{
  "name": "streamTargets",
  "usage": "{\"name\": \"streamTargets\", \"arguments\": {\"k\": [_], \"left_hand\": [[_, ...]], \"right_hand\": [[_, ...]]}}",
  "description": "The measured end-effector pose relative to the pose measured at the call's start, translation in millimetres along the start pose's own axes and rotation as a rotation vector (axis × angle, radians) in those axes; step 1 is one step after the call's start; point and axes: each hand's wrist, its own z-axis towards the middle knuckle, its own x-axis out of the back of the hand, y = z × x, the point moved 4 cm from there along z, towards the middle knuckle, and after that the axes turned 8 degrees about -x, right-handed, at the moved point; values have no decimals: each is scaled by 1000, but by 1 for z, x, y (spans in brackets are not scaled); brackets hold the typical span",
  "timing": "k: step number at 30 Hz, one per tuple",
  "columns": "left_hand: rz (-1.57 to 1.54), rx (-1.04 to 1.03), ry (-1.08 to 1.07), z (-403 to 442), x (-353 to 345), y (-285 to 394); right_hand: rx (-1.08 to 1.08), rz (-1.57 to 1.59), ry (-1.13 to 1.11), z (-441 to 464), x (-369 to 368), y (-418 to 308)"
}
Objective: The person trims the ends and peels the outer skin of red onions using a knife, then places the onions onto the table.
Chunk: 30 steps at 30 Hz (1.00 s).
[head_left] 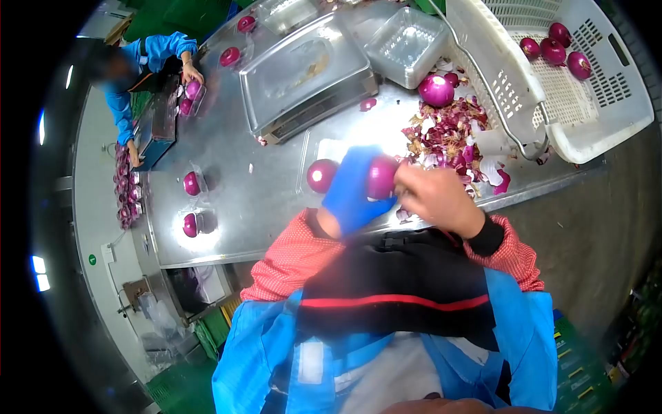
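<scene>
My left hand (353, 192), in a blue glove and blurred by motion, is closed around a red onion (381, 176) above the metal table. At the right side of that onion is my bare right hand (438, 199), its fingers pinched together; what they hold, if anything, is hidden. Another red onion (321, 176) sits just left of the glove, by a clear plastic tray (332, 149) partly hidden behind my hand. A heap of onion skins (452, 131) lies beyond my right hand, with a large red onion (436, 90) at its far edge.
A white crate (600, 124) with several onions stands at the right. Farther back are a metal scale (307, 76) and stacked clear trays (405, 47). Packed onions (191, 183) lie at left on the table (241, 207). A co-worker (155, 58) handles onions at the far left.
</scene>
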Motion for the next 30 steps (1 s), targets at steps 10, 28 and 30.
{"name": "streamTargets", "arguments": {"k": [10, 28, 30], "left_hand": [[-1163, 753, -79, -14, -12, -26], [-1062, 430, 76, -17, -17, -17], [-1071, 426, 40, -17, -16, -11]], "right_hand": [[-410, 562, 89, -6, -19, 40], [-102, -297, 316, -10, 6, 4], [-76, -348, 329, -8, 6, 6]]}}
